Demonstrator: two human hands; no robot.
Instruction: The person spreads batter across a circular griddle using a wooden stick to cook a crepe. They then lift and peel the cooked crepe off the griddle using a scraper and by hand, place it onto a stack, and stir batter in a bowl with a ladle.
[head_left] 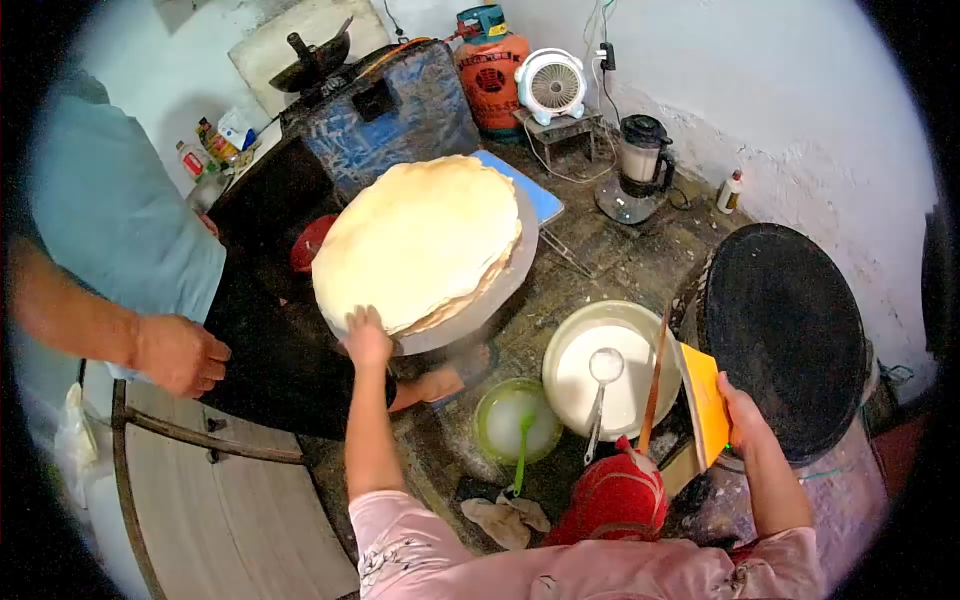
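Observation:
My left hand (368, 338) reaches to the near edge of a stack of thin round pancakes (425, 240), fingers stretched out and touching the top one. The stack lies on a round pale board (515, 275). On the right, my right hand (748, 415) grips a flat yellow-orange scraper board (708, 405), held upright on edge between the batter bowl and a round black griddle (785, 340). In the bowl (553, 350) is white batter with a metal ladle (605, 368). A wooden stick (657, 380) leans across its right rim.
A green bowl (482, 430) of cloudy liquid holds a green spoon (524, 440). Red cloth (620, 495) lies close to my body. Behind stand a blender (640, 165), a fan (553, 85) and a gas cylinder (490, 80). Another person's hand (182, 355) hangs at left.

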